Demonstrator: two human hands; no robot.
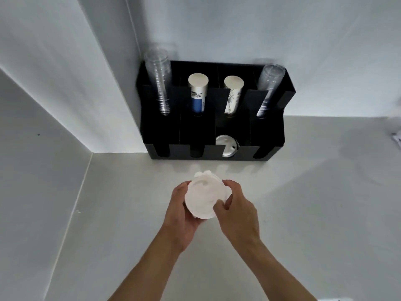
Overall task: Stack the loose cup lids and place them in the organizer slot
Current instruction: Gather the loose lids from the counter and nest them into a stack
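A stack of white cup lids [202, 196] is held above the white counter, in front of the black organizer [195, 131]. My left hand [181, 211] cups the stack from the left and below. My right hand [235, 210] grips its right rim, thumb on the top lid. One lid edge sticks out at the stack's far side. In the organizer's front row, the third slot from the left holds clear lids [226, 146]; the other front slots look dark.
The organizer's back row holds two clear cup stacks [159, 83] [269, 90] and two paper cup stacks [198, 94] [233, 94]. White walls meet in a corner left of the organizer. A small white object [397, 137] lies at the right edge.
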